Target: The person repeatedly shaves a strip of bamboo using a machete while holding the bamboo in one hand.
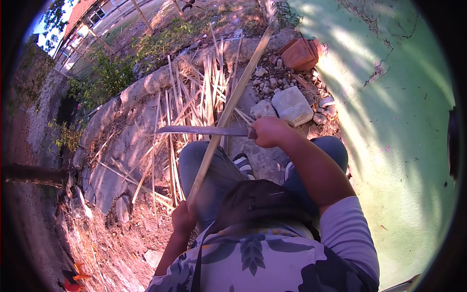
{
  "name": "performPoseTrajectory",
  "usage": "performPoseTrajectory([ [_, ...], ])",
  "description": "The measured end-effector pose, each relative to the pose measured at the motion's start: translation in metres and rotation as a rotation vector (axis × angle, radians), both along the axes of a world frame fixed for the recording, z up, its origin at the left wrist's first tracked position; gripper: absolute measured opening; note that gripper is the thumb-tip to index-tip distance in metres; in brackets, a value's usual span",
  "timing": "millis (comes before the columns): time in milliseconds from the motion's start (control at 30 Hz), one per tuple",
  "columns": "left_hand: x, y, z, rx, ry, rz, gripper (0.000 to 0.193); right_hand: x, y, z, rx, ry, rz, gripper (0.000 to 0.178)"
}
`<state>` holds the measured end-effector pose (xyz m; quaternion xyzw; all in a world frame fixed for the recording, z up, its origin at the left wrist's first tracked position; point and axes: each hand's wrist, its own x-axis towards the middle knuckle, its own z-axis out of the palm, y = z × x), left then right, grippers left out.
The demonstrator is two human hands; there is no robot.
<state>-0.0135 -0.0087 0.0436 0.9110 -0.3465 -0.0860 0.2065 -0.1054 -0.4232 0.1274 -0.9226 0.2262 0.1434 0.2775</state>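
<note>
My left hand [184,217] is closed around the near end of a long, flat bamboo strip [236,92], which slants up and away to the right past my left knee. In my right hand [268,132] is the handle of a machete [204,130]. Its long blade points left and crosses the strip about midway; whether the edge is biting into it I cannot tell. Beyond my knees, a loose heap of thin split bamboo strips [211,87] lies on the ground, with several more scattered to the left.
A pale stone block [292,105] sits beyond my right knee, near rubble and stacked orange roof tiles [299,54]. A green wall [404,146] rises along the right. Low rough stonework [141,95] borders the ground at left, with green plants [114,70] behind it.
</note>
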Motion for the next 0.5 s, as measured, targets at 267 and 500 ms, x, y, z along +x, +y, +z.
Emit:
performPoseTrajectory([
  [267,0.001,-0.004,-0.003,0.071,0.016,0.064,0.042,0.002,-0.03,-0.023,-0.05,-0.063,-0.011,0.024],
  [500,0.001,0.004,-0.005,0.042,0.029,0.032,0.042,0.003,-0.005,-0.008,-0.018,0.009,-0.08,0.025],
])
